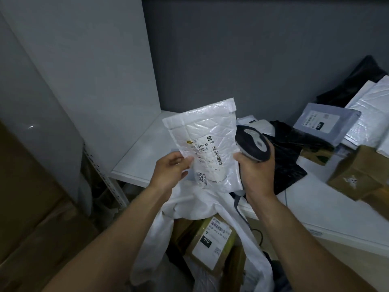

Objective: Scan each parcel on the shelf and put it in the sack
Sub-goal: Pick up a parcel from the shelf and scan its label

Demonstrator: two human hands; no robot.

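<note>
- The left hand [170, 169] pinches the left edge of a white padded parcel [210, 142], held with its label facing the person above the open sack [210, 202].
- The right hand [255, 171] is wrapped round the scanner [252, 144], just beside the parcel's right edge.
- A labelled brown box [210, 239] already lies in the sack.
- A grey mailer [324, 121], a black bag [290, 159] and a carton [355, 173] are on the shelf [143, 148], so much of the task seems left.

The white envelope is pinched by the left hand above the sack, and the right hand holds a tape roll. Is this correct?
Not quite. The head view shows the right hand holding a scanner, not a tape roll. The left hand does pinch the white envelope above the sack.
</note>
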